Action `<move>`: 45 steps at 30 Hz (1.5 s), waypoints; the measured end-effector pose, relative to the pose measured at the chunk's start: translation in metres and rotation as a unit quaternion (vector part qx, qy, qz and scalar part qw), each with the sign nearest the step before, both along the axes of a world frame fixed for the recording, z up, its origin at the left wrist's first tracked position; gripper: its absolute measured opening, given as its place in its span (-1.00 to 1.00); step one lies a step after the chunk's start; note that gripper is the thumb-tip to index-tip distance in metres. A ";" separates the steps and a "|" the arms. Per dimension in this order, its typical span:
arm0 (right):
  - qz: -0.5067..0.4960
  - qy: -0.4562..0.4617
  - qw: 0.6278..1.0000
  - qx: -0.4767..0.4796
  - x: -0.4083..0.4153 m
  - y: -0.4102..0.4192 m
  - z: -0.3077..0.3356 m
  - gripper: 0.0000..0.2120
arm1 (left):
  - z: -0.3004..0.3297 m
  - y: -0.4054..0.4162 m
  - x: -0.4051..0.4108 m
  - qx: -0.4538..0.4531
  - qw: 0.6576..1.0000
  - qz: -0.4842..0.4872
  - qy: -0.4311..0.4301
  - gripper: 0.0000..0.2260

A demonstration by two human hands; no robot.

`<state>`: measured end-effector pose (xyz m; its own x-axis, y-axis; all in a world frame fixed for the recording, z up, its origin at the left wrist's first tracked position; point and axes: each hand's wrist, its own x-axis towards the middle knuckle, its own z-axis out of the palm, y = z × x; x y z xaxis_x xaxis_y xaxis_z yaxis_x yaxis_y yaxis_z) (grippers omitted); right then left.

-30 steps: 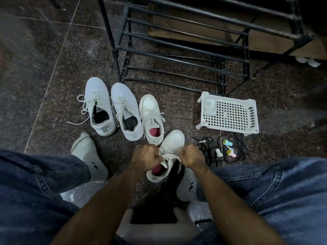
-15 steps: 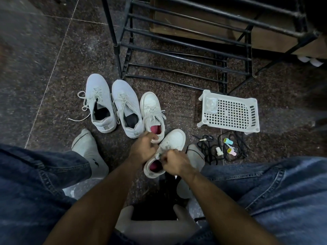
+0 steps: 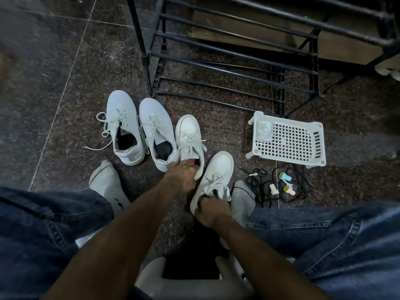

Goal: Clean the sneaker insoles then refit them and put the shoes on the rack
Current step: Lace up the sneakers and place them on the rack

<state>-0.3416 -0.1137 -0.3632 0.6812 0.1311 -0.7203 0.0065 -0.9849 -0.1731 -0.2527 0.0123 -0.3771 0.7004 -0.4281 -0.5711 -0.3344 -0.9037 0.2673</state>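
Gripping one white sneaker (image 3: 213,180) by its near heel, toe pointing far, the right hand (image 3: 211,211) is lifting; the left hand (image 3: 180,177) is pinching its twin (image 3: 189,139) (just left).

Dim, cool indoor light. The dark speckled floor (image 3: 216,131) swallows detail while the white plastic basket (image 3: 287,139) stands out brightest. Wide-angle bending curves the edges; the left edge is smeared with blur.

Glossy speckled stone floor (image 3: 54,72); matt black metal rack (image 3: 227,55).
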 end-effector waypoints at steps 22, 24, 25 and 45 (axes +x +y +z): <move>-0.026 -0.245 0.969 -0.012 0.076 -0.037 0.005 -0.68 | -0.004 -0.003 -0.004 -0.132 0.978 0.096 -0.130 -0.71; 0.016 -0.281 0.958 0.062 0.074 -0.021 0.005 -0.62 | -0.004 0.016 -0.013 -0.157 0.942 0.166 -0.243 -0.69; 0.040 -0.288 0.952 0.099 0.074 -0.011 0.005 -0.59 | -0.005 0.027 -0.016 -0.148 0.925 0.198 -0.288 -0.66; 0.092 0.050 0.989 0.102 0.005 0.040 -0.012 -0.77 | 0.010 0.071 -0.095 -0.149 0.922 0.323 0.155 -0.78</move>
